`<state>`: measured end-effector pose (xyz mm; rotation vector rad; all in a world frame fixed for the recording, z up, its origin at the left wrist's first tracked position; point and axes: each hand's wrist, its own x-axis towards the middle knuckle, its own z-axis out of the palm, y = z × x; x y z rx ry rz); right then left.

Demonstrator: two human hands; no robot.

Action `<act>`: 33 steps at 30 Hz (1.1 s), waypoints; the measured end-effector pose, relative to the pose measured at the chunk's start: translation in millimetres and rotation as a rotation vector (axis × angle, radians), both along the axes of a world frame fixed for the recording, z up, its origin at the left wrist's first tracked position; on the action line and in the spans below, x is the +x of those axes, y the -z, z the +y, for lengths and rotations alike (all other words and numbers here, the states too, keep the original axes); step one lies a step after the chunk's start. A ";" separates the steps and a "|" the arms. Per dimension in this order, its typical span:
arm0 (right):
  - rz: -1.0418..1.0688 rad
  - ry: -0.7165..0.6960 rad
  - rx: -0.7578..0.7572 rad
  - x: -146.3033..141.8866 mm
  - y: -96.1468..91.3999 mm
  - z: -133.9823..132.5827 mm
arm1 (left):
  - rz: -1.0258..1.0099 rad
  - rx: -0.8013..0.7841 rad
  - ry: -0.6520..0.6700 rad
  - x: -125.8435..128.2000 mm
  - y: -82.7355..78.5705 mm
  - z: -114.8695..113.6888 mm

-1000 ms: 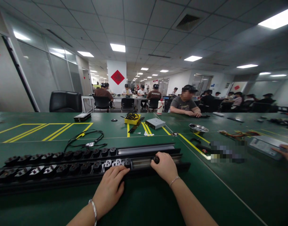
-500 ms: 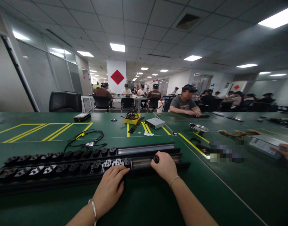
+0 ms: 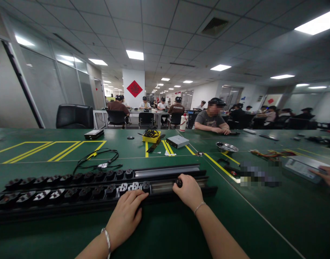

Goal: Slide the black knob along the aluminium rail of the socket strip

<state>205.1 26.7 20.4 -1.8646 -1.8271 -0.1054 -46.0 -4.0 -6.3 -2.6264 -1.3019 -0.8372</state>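
Two long black rails lie side by side across the green table, with rows of black and a few white plug adapters seated along their left and middle parts. My left hand lies over the near rail's front edge, fingers stretched out and thumb apart, its fingertips beside the last adapter in that row. Farther right, my right hand is closed around a small round black adapter above the bare stretch of rail. Its fingers hide most of that piece.
Behind the rails lie a black cable, a yellow box of wires and a silver drive. A metal bowl stands to the right. Another person's hand touches a grey metal box; a person sits opposite.
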 end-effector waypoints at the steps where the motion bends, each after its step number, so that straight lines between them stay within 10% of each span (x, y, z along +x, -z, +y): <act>1: 0.004 0.003 -0.003 0.0 -0.1 0.0 | 0.001 -0.002 -0.001 0.0 -0.1 0.0; 33: -0.005 -0.002 0.022 -0.9 0.5 -0.9 | 0.012 0.053 -0.005 -1.6 1.8 1.1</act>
